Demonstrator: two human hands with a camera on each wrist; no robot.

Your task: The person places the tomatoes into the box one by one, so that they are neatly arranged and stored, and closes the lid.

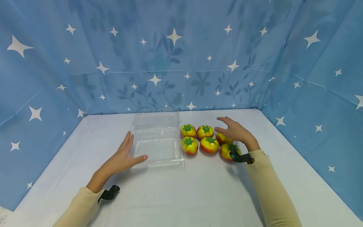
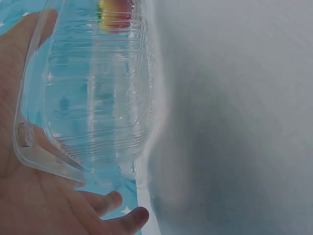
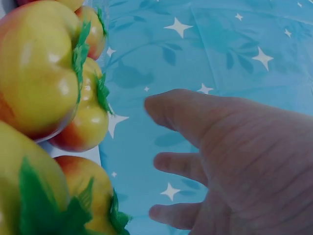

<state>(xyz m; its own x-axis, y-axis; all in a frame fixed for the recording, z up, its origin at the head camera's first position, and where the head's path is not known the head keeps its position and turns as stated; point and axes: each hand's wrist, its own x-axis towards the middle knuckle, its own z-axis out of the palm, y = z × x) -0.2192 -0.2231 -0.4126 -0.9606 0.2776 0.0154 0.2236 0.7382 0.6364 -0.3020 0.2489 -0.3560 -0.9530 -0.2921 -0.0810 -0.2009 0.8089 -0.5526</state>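
A clear plastic clamshell box [image 1: 158, 149] lies with its lid [image 1: 156, 119] folded back, left of the middle of the table. My left hand [image 1: 120, 159] is at the box's left side, fingers and thumb spread; in the left wrist view the box [image 2: 98, 93] overlaps the palm. Right of the box stand several yellow-red persimmons [image 1: 209, 145] with green leafy tops, in two rows. Above the right end of these rows hovers my right hand [image 1: 236, 130], fingers extended and holding nothing. It partly hides a back-row persimmon [image 1: 222, 138]. The right wrist view shows a persimmon [image 3: 39, 68] beside the fingers.
A white cloth covers the table [image 1: 170, 195]. Blue curtains [image 1: 181, 56] with white stars and leaf prints rise behind it and along both sides. Each wrist wears a black strap, the left strap [image 1: 109, 193] and the right strap [image 1: 241, 157].
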